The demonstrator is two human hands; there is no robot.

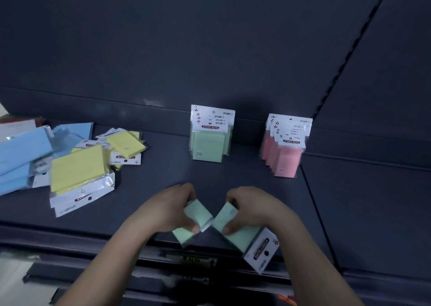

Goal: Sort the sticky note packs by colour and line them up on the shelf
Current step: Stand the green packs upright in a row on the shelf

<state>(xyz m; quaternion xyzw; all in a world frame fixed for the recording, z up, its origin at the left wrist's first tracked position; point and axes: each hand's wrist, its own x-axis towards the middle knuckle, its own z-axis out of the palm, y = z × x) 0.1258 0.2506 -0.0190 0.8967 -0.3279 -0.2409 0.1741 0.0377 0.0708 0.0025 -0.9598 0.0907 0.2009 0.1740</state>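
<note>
My left hand (173,208) grips a green sticky note pack (198,212) near the front edge of the dark shelf (163,172). Beside it, my right hand (249,208) grips another green pack (245,235), whose white header card points toward me. The two packs touch at their inner corners. A row of green packs (210,135) stands upright at the shelf's back wall. Several pink packs (285,147) stand in a row to its right. Yellow packs (81,165) and blue packs (25,151) lie loose in a heap on the left.
A perforated upright (345,58) divides this shelf bay from the one on the right. Below the front edge runs a price rail (198,261). Bare shelf surface lies between the yellow heap and the green row.
</note>
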